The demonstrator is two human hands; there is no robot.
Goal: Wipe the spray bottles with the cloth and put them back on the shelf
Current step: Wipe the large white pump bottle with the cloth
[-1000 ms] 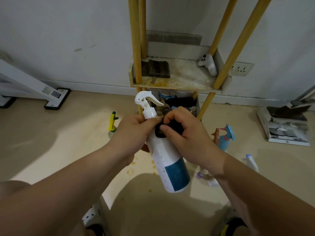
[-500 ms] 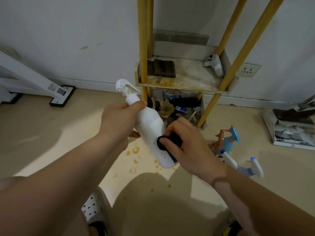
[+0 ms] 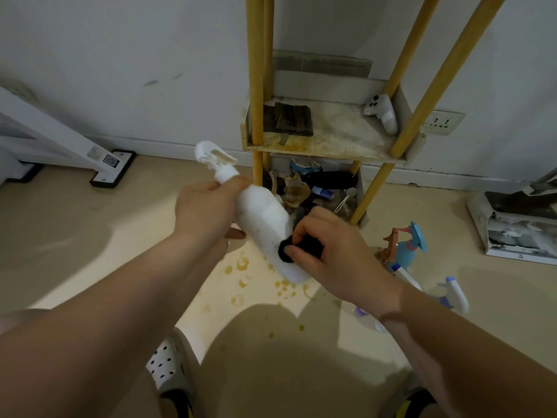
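Left hand [image 3: 208, 206] fingers around spray bottle [image 3: 262, 215] neck; right hand [image 3: 334, 251] fingers around mostly hidden cloth [image 3: 282, 248].

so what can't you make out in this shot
Head view only:
- Lower part of the white spray bottle: covered by the right hand and black cloth.
- Fingertips of the left hand: mostly behind the bottle's neck.
- Other spray bottles on the floor: partly behind the right forearm.
- Dim clutter below the shelf: too small to identify.
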